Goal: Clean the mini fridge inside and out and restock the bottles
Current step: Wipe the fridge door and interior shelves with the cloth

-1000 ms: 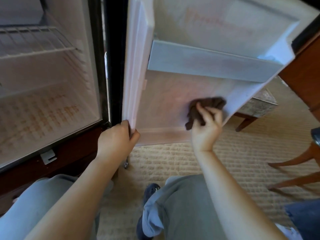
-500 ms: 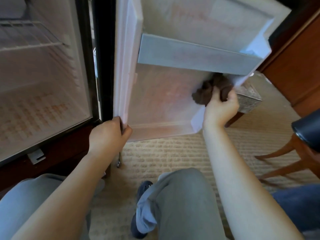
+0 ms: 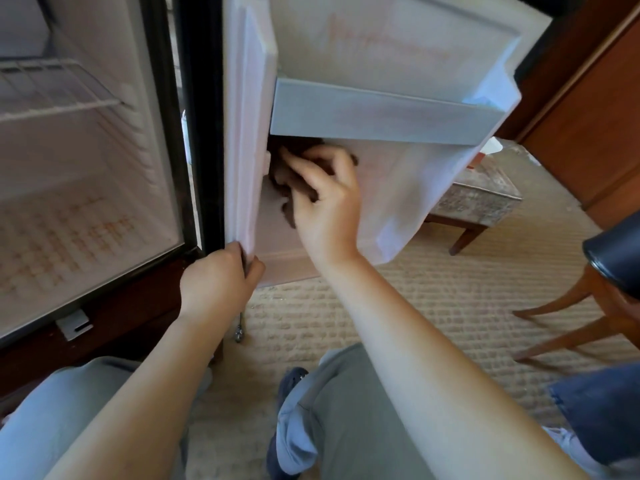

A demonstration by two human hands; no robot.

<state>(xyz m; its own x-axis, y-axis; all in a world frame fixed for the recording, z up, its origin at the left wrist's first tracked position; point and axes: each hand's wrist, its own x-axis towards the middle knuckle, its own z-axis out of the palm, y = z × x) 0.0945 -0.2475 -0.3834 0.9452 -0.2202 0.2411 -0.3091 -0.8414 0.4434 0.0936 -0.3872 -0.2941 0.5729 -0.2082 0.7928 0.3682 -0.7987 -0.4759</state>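
— Brown cloth (image 3: pixel 280 183)?
— Bunched beneath right hand (image 3: pixel 327 202), gripped in bent fingers, pressed on fridge door (image 3: pixel 398 188) liner just under door shelf (image 3: pixel 381 116).
— Left hand (image 3: pixel 220 277)?
— Clamped round door's bottom corner.

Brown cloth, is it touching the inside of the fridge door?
Touching. The head view shows the right hand pressing the brown cloth against the inside of the fridge door, just under the door shelf, no gap visible.
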